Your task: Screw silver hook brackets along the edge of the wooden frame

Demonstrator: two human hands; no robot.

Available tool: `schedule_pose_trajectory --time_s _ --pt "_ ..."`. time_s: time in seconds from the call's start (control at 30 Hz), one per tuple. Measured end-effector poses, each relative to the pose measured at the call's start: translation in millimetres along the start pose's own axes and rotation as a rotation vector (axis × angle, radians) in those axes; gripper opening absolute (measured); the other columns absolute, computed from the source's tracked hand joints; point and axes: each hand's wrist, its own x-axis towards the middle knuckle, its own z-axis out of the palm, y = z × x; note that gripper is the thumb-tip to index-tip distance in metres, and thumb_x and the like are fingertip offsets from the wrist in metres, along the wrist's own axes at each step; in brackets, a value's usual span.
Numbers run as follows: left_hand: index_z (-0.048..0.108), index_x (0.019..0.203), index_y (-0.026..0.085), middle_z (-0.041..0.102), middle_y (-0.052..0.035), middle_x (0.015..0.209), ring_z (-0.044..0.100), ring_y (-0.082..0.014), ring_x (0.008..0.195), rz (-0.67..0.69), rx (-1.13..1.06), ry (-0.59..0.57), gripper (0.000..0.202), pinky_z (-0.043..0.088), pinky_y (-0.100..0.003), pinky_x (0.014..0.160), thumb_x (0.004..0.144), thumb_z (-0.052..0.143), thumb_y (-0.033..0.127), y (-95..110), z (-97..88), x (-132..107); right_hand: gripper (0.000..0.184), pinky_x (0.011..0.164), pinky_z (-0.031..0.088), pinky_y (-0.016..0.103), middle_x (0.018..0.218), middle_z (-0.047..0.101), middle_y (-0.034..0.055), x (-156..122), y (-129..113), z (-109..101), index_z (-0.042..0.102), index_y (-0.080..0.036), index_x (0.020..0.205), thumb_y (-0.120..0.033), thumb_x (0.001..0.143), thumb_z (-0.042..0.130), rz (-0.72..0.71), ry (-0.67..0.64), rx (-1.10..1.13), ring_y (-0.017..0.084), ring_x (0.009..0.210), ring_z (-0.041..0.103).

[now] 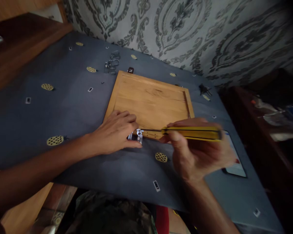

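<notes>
Left hand: The left hand [118, 131] was narrowed around a small silver metal hinge [139, 132], with the fingers laid over the panel's edge and the thumb pressed below.
Hinge: It was set at the near edge of a flat, rectangular, light-brown wooden panel [151, 100] with a raised rim.
Right hand: A long yellow screwdriver with black stripes [192, 133] was gripped in the blurred right hand [197, 156].
Screwdriver: Its thin shaft was pointed leftward at the hinge; whether a screw was engaged could not be told.
Counter: The panel was borne by a counter covered in dark blue-grey printed cloth [70, 117].
Far side: Grey metal fittings [111, 65] were grouped beyond the panel's far-left corner, near a small dark square object [130, 70].
Right edge: A flat phone with a lit screen [235, 162] was partly hidden by the right hand.
</notes>
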Motion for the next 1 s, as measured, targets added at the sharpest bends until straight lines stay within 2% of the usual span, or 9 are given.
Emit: schedule_pose_trajectory --time_s 0.07,0.1,0.2,0.3,0.6,0.77,1.0 --pt "0.076 0.111 0.018 0.066 -0.0056 0.099 0.058 -0.025 0.098 -0.001 -0.006 -0.004 0.04 0.037 -0.036 0.086 0.09 0.076 0.052 0.2 -0.7 0.1 0.01 0.052 0.054 0.036 0.08 0.073 0.0012 0.6 -2.3 0.3 0.074 -0.025 0.09 -0.034 0.09 0.079 -0.016 0.121 0.022 0.017 0.06 0.066" --pt "0.076 0.111 0.018 0.066 -0.0054 0.099 0.058 -0.025 0.098 -0.001 -0.009 -0.006 0.039 0.036 -0.036 0.086 0.09 0.076 0.052 0.3 -1.0 0.1 0.011 0.05 0.053 0.035 0.078 0.072 0.0006 1.1 -3.1 0.0 0.073 -0.025 0.088 -0.035 0.09 0.077 -0.01 0.136 0.022 0.016 0.058 0.066" --pt "0.077 0.108 0.019 0.066 -0.0052 0.099 0.058 -0.0249 0.098 -0.007 -0.011 -0.006 0.037 0.037 -0.037 0.086 0.09 0.077 0.051 0.5 -1.2 0.6 0.013 0.049 0.05 0.032 0.072 0.07 -0.0018 1.1 -2.7 -2.3 0.072 -0.024 0.081 -0.031 0.09 0.078 0.035 0.026 -0.035 0.014 0.055 0.064" --pt "0.076 0.106 0.018 0.066 -0.005 0.1 0.058 -0.0249 0.098 -0.003 -0.004 0.008 0.036 0.037 -0.037 0.087 0.09 0.077 0.051 0.4 -0.3 0.8 0.012 0.05 0.05 0.03 0.074 0.071 -0.0017 -1.3 0.2 -4.5 0.071 -0.023 0.081 -0.029 0.089 0.079 0.082 -0.056 -0.062 0.013 0.057 0.065" --pt "0.075 0.106 0.018 0.066 -0.0052 0.099 0.059 -0.0248 0.097 0.021 0.018 0.018 0.039 0.039 -0.037 0.086 0.092 0.074 0.054 -0.8 0.3 -0.3 0.007 0.055 0.057 0.033 0.079 0.071 -0.0018 -6.4 3.3 -2.8 0.072 -0.026 0.089 -0.027 0.089 0.079 0.134 -0.096 -0.032 0.014 0.06 0.066" --pt "0.075 0.105 0.017 0.067 -0.006 0.099 0.059 -0.025 0.099 0.021 0.018 0.018 0.038 0.039 -0.038 0.087 0.092 0.074 0.053 -0.1 0.0 0.2 0.007 0.053 0.056 0.033 0.08 0.072 -0.0013 -9.2 3.5 -3.3 0.072 -0.027 0.092 -0.029 0.091 0.077 0.143 -0.12 -0.065 0.016 0.06 0.068" --pt "0.075 0.107 0.018 0.066 -0.0057 0.099 0.059 -0.0256 0.101 0.02 0.007 0.02 0.038 0.039 -0.038 0.089 0.091 0.075 0.052 -1.0 1.4 -0.2 0.008 0.057 0.056 0.034 0.081 0.072 -0.0007 -3.8 4.2 -5.8 0.073 -0.026 0.09 -0.031 0.089 0.079 0.122 -0.189 -0.016 0.016 0.063 0.068"
